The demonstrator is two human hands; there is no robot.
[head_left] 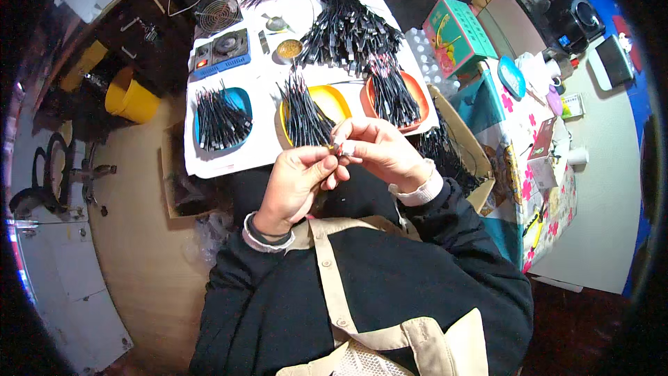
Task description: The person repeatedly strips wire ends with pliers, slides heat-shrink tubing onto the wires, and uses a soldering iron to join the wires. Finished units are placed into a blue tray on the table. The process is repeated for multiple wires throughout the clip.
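My left hand (291, 184) and my right hand (381, 152) meet in front of the table's near edge. The fingertips of both are pinched together around something small, too small and too covered to name. Just beyond them stands a yellow tray (341, 101) with a bundle of thin black cables (304, 115). On its left is a blue tray (245, 101), also loaded with black cables (221, 122). To the right, an orange tray (422, 101) bears a third bundle, its ends pinkish at the far side.
A large heap of black cables (348, 35) covers the table's back. Near it are a blue device (229, 64) with a red light, a tin of brass-coloured shavings (288, 49) and a round fan grille (218, 15). Right stands a cardboard box (480, 160); left, a yellow bucket (132, 97).
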